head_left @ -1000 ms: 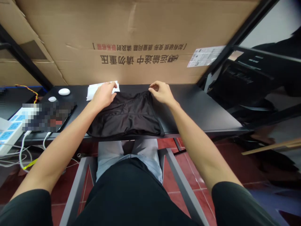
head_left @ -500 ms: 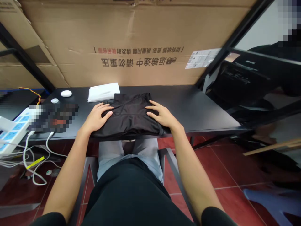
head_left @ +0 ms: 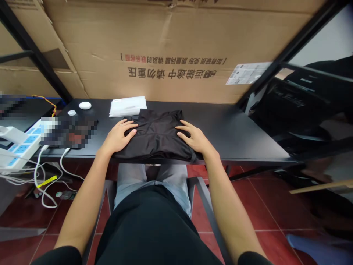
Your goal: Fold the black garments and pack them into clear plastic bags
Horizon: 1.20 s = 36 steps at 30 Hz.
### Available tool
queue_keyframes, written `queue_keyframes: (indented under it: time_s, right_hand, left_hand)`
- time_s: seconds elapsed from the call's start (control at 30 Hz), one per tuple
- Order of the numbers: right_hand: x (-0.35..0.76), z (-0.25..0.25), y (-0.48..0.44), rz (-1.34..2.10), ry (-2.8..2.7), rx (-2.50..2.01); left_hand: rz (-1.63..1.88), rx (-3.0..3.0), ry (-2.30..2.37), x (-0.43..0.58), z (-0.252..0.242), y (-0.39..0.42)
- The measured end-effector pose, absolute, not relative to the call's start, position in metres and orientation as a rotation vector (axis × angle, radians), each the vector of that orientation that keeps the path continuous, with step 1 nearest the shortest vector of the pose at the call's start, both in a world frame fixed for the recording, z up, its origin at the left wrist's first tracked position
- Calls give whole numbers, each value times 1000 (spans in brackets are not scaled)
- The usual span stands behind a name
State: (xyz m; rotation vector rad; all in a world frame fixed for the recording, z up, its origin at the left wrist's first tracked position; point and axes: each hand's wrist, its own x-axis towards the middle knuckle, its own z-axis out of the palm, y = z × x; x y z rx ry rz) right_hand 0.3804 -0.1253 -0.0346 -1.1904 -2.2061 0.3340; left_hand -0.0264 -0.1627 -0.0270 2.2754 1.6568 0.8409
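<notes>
Black desk: folded black garment under flat fingers, both sides.

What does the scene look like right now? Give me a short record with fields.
left hand: open, palm flat on the left part of the garment
right hand: open, palm flat on the garment's right part
garment: black, folded, at the near edge of the table
white stack: by the garment's far left corner
power strip: far left, cables hanging
box: cardboard, upright behind the table
</notes>
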Motion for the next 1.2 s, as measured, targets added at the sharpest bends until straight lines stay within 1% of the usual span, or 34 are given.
queue_keyframes:
  time_s: [0.27,0.57,1.2]
  right_hand:
    - [379,-33,-126,327,-2212,-1193]
    - [380,-34,-126,329,-2212,-1221]
    - [380,-34,-126,329,-2216,-1225]
  left_hand:
    - [815,2274,1671,-28,-28,-162]
    - [878,2311,1648,-30,-36,-159]
    - [889,2315,1639,-31,-37,-158]
